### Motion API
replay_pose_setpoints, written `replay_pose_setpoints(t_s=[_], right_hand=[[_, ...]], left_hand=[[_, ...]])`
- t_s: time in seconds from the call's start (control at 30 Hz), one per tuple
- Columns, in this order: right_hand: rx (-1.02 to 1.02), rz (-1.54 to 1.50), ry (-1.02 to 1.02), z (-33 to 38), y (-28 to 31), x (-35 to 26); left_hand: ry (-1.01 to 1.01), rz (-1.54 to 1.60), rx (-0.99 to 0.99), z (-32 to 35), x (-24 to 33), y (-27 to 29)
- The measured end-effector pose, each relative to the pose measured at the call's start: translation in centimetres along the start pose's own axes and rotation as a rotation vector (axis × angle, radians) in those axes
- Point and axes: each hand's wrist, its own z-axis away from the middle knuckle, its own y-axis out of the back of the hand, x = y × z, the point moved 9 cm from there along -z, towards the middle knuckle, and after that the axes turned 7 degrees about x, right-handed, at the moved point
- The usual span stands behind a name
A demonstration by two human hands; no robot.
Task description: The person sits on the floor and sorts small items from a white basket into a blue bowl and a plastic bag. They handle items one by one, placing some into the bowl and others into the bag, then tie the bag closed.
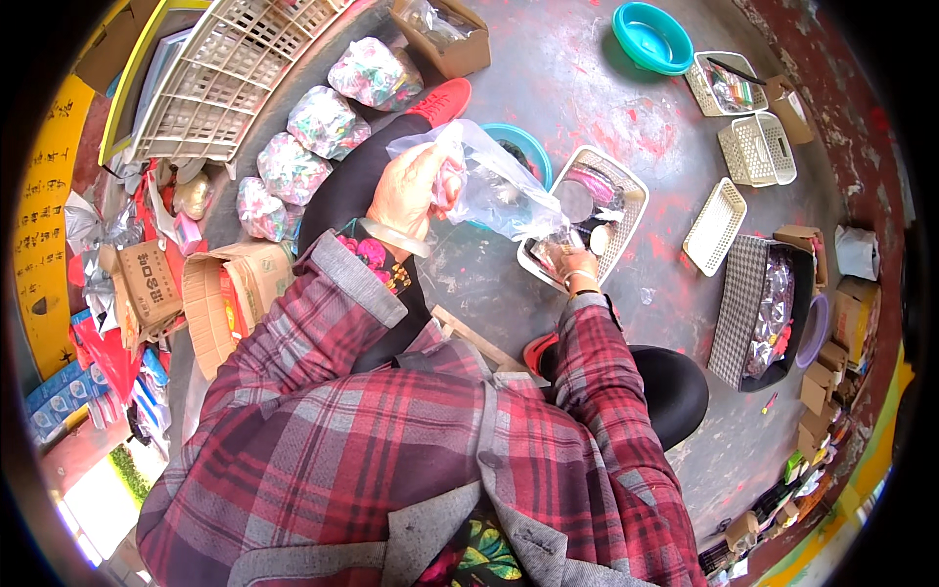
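Step in hand, as judged from the layout: filling a clear plastic bag (494, 186) with small items taken from a white lattice basket (626, 186) on the floor (587, 78).

Left hand (411, 191): raised in front of the person, fingers closed around the gathered mouth of the clear plastic bag. The bag hangs open to the right of the hand, above a blue bowl (533, 147) and the near edge of the basket. Some pinkish content shows close to the hand; what it is cannot be told.

Right hand (567, 259): lowered to the near rim of the white lattice basket, fingers curled down among the small items there. It touches the contents. Whether the fingers have closed on a piece cannot be told, since they are partly hidden by the bag and the items.

Next move, as a judgement: the right hand needs a secure pinch on one small item, then a short lift up and left into the bag mouth. The left hand must keep the mouth spread and steady. The film is thin and slack, so the opening may collapse if the grip shifts.

Surroundings: a row of filled bags (323, 122) lies at upper left. Empty white baskets (714, 225) and a teal basin (650, 37) lie well apart at upper right. An open cardboard box (210, 293) stands at left.
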Motion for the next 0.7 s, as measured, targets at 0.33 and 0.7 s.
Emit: replay_pose_setpoints(t_s=[0.33,0.7], right_hand=[[-0.075,-1.846,-0.464,2.0,6.1,1.9],[-0.541,-2.191,0.594,17.7,26.8,-15.4]], left_hand=[[0.021,-0.079,-0.060,-0.1,-1.0,0.1],[0.302,-0.001,-0.295,5.0,-2.4,-3.0]])
